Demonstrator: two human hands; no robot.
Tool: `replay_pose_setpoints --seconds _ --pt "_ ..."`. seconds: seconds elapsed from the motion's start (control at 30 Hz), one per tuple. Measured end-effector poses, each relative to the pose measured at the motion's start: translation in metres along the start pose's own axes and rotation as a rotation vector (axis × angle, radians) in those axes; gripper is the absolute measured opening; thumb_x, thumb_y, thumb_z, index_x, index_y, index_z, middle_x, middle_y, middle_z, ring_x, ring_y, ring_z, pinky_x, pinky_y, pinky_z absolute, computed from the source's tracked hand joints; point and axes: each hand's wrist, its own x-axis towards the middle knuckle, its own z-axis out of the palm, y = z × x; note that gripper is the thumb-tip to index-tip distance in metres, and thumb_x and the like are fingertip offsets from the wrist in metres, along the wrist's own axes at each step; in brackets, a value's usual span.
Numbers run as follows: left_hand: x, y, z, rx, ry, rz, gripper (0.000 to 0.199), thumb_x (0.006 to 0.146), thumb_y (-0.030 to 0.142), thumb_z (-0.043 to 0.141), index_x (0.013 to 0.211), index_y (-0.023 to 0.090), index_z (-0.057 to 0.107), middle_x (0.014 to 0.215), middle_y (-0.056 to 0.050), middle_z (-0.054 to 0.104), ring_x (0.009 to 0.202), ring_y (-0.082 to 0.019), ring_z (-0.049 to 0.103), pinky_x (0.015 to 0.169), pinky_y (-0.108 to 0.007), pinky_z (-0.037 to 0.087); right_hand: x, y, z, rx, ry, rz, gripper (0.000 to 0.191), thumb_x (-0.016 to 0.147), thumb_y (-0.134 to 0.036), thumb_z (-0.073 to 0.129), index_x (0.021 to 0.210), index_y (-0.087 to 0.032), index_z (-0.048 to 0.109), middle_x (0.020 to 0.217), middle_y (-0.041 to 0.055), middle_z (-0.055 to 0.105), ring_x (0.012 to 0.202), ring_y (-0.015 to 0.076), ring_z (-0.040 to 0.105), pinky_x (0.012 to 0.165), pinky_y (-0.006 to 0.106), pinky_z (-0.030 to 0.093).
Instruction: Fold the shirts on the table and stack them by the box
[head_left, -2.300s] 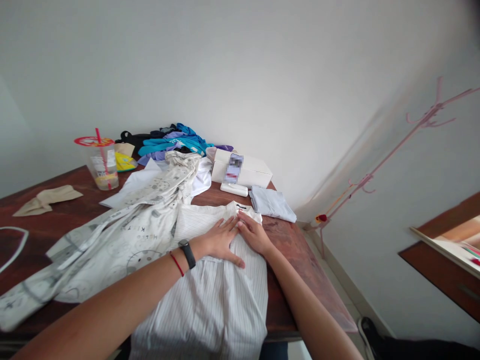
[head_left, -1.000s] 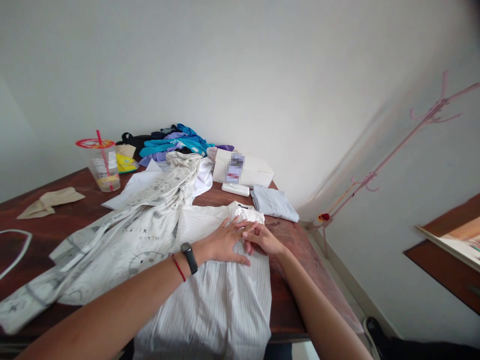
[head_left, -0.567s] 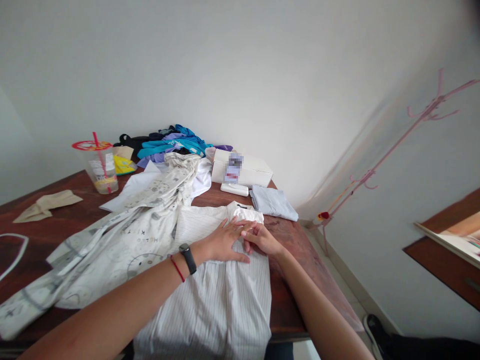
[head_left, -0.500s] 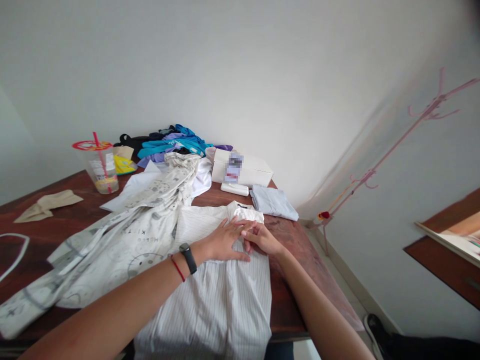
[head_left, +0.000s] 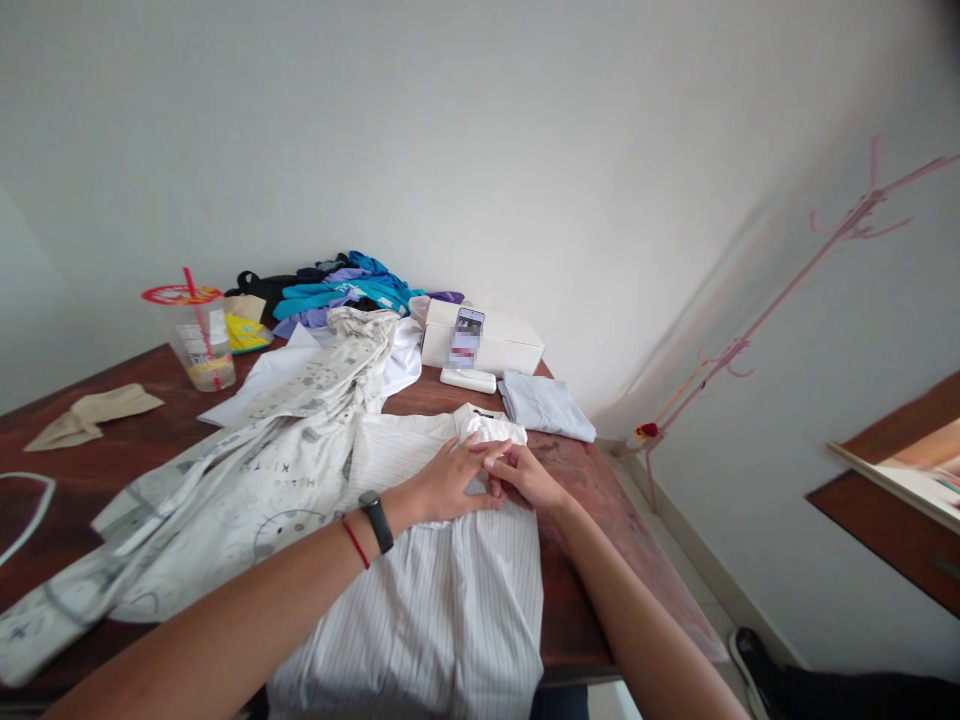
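A white striped shirt (head_left: pixel 457 590) lies on the wooden table, its collar at the far end and its lower part hanging over the near edge. My left hand (head_left: pixel 446 482) rests on its upper part, fingers stretched out and thumb apart. Against the left fingertips is my right hand (head_left: pixel 531 478), its fingers bent together in a pinch; whatever is between them is hidden. Left of the shirt, a white printed garment (head_left: pixel 300 475) with grey cartoon figures and lettering is spread diagonally.
Behind stand a white box (head_left: pixel 510 338) and a phone (head_left: pixel 466 335) on a white stand. A folded light-blue cloth (head_left: pixel 547 405) lies at right. Further left are a plastic cup (head_left: pixel 202 345) with a straw and piled clothes (head_left: pixel 345 290). A pink coat rack (head_left: pixel 795 260) leans across the right side.
Both hands stay at almost the same spot on the striped shirt, their fingers shifting only slightly. The whole view moves a little.
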Motion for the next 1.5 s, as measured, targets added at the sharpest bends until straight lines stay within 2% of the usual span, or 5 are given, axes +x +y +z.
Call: replay_pose_setpoints --seconds 0.3,0.57,1.1,1.33,1.5 --pt "0.000 -0.006 0.005 0.113 0.085 -0.121 0.120 0.079 0.072 0.069 0.163 0.025 -0.003 0.167 -0.019 0.022 0.152 -0.039 0.022 0.119 -0.063 0.022 0.001 -0.002 -0.005 0.064 0.056 0.036 0.064 0.085 -0.051 0.072 0.134 -0.013 0.057 0.055 -0.0027 0.067 0.039 0.0115 0.055 0.041 0.020 0.041" --pt "0.001 -0.002 -0.002 0.245 0.120 -0.013 0.104 0.082 0.077 0.058 0.163 0.026 0.018 0.168 -0.015 0.018 0.154 -0.040 0.015 0.121 -0.063 0.015 -0.002 -0.006 -0.007 0.206 -0.033 0.046 0.057 0.090 -0.055 0.065 0.127 -0.012 0.060 0.056 0.0004 0.069 0.043 0.0146 0.062 0.035 0.019 0.034" --pt "0.003 0.005 -0.007 0.178 0.044 0.055 0.081 0.089 0.075 0.050 0.155 0.029 0.040 0.158 -0.008 0.045 0.152 -0.037 0.024 0.122 -0.064 0.008 -0.003 -0.004 -0.005 0.245 -0.052 0.125 0.057 0.082 -0.063 0.068 0.105 -0.011 0.071 0.053 0.0049 0.069 0.035 0.0127 0.054 0.034 0.019 0.033" --pt "0.002 0.009 -0.012 0.069 0.105 0.108 0.065 0.096 0.072 0.038 0.141 0.029 0.057 0.141 -0.007 0.062 0.131 -0.030 0.053 0.118 -0.053 0.023 -0.003 0.002 -0.009 0.272 -0.042 0.105 0.057 0.080 -0.065 0.071 0.099 -0.012 0.072 0.060 0.0054 0.073 0.034 0.0099 0.050 0.035 0.019 0.035" --pt "0.003 0.010 -0.016 -0.011 0.149 0.199 0.061 0.103 0.064 0.027 0.135 0.026 0.062 0.132 -0.007 0.068 0.120 -0.026 0.061 0.108 -0.042 0.037 -0.004 0.005 -0.009 0.299 -0.123 0.044 0.058 0.078 -0.069 0.071 0.089 -0.013 0.072 0.071 0.0071 0.075 0.035 0.0097 0.051 0.037 0.022 0.035"
